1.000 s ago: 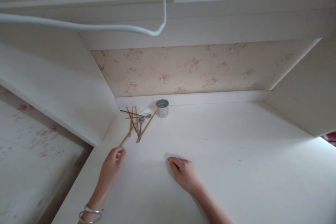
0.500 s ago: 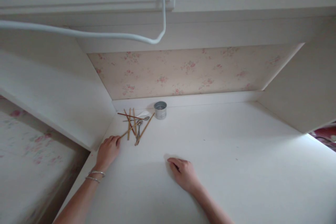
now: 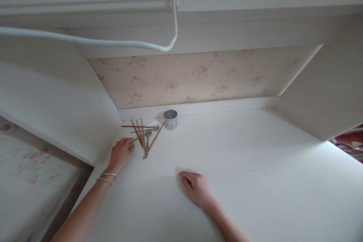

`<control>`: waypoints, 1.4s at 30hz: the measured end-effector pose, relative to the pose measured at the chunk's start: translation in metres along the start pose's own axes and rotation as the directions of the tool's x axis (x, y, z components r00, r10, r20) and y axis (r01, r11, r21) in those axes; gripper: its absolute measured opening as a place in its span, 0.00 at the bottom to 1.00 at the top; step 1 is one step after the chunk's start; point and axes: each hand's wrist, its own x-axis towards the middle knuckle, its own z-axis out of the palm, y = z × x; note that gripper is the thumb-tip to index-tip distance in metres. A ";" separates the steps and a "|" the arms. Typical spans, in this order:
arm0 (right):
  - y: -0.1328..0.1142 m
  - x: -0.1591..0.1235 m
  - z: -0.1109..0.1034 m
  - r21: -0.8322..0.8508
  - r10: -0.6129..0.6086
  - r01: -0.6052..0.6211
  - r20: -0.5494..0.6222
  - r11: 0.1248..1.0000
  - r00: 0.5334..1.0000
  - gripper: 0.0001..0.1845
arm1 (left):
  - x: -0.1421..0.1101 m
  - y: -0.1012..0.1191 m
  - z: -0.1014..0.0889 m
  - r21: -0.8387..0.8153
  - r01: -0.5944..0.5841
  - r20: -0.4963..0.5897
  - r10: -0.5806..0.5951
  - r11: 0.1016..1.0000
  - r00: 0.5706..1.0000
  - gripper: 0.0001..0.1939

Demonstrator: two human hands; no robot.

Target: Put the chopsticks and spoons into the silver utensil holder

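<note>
Here, at the left end of the white surface [image 3: 241, 200], the left hand [image 3: 120, 154] had a wooden chopstick [image 3: 138, 138], thumb and fingers pinching it, so it seemed, right at the near end! The rest of that stick slanted away over the pile, its far end crossing the metal spoons [image 3: 148, 133]; whether it touched them, one could not tell. And the right hand [image 3: 197, 189]? Down on the surface, well apart from the pile, fingers curled in and thumb alongside, with nothing showing in its grip.

Now, the handling: thin, straight and woody, that chopstick looked light and stiff, unlikely to bend or break under a gentle pinch, though a smooth finish might have let it roll or swivel. An end hold gave long reach but looked the likelier to let the tip droop; nearer the middle was surely the steadier place, if neighbours left finger room. And neighbours there were: a dark reddish chopstick [image 3: 132, 126] lying crosswise behind, a white spoon [image 3: 153, 123] at the back, and just beside the pile, upright, a perforated metal cup [image 3: 171, 121].
</note>
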 end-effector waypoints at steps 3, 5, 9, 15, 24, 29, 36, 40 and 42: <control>0.000 0.000 0.000 -0.004 -0.005 0.005 0.009 1.000 1.000 0.16 | 0.007 0.006 0.002 -0.044 -0.015 -0.014 0.015 0.999 1.000 0.23; 0.000 0.001 0.000 -0.002 -0.008 0.008 0.018 1.000 1.000 0.16 | 0.015 0.011 0.004 -0.084 -0.019 -0.017 0.017 0.996 1.000 0.26; -0.001 0.002 -0.001 0.002 0.013 -0.013 0.015 1.000 1.000 0.15 | 0.041 0.019 0.010 -0.085 -0.025 0.003 0.026 0.996 1.000 0.31; -0.002 0.005 -0.001 0.032 0.052 -0.052 -0.010 0.998 0.999 0.15 | 0.089 0.028 0.016 -0.055 -0.011 0.116 0.018 0.998 0.993 0.36; -0.004 0.006 -0.002 0.055 0.096 -0.094 -0.036 0.994 0.995 0.15 | 0.101 0.072 0.018 -0.086 -0.025 0.357 0.054 0.996 0.932 0.46; -0.004 0.007 -0.003 0.070 0.094 -0.092 -0.036 0.993 0.995 0.15 | 0.090 0.089 0.021 -0.050 -0.024 0.264 0.036 0.998 0.964 0.45; -0.003 0.007 -0.004 0.052 0.083 -0.081 -0.028 0.995 0.996 0.15 | 0.069 0.106 0.021 -0.031 -0.031 0.185 0.036 0.999 0.982 0.43; -0.002 0.006 -0.004 0.059 0.069 -0.066 -0.037 0.996 0.997 0.15 | 0.057 0.109 0.022 -0.027 -0.100 0.068 0.101 0.995 0.992 0.37; -0.002 0.006 -0.004 0.061 0.063 -0.061 -0.038 0.996 0.997 0.15 | 0.050 0.108 0.023 -0.016 -0.123 0.019 0.124 0.992 0.992 0.35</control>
